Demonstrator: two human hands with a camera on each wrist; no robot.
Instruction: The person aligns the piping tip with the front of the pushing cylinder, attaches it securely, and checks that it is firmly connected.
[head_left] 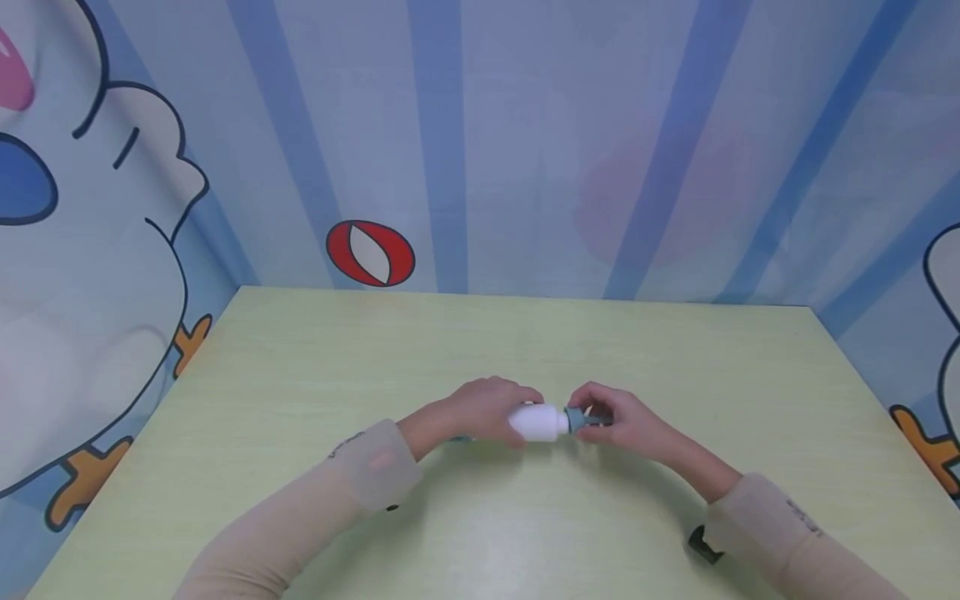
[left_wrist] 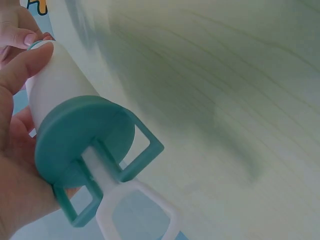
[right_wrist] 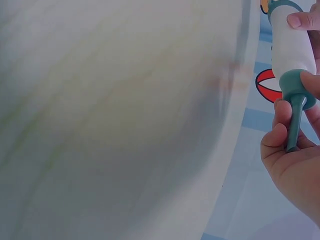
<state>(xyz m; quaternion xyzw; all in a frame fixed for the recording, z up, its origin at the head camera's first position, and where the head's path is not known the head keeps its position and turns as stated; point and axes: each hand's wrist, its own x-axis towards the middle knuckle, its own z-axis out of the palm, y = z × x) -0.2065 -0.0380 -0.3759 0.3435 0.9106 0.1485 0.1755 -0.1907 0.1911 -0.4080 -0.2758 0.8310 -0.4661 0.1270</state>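
Note:
A large white and green syringe (head_left: 536, 422) is held sideways between both hands above the table. My left hand (head_left: 491, 408) grips its white barrel (left_wrist: 62, 80), with the thumb along the side. In the left wrist view, a green end cap (left_wrist: 75, 135) with two square finger loops faces the camera, and a white plunger ring (left_wrist: 135, 215) sticks out of it. My right hand (head_left: 622, 421) pinches the green nozzle (right_wrist: 297, 85) at the other end, its thumb on the wide base and fingers around the thin tip. A narrow white neck shows between barrel and nozzle in the head view.
A pale yellow-green table (head_left: 360, 350) spreads beneath the hands. Behind and beside it stand blue striped walls (head_left: 510, 150) with cartoon figures and a red and white ball print (head_left: 371, 253).

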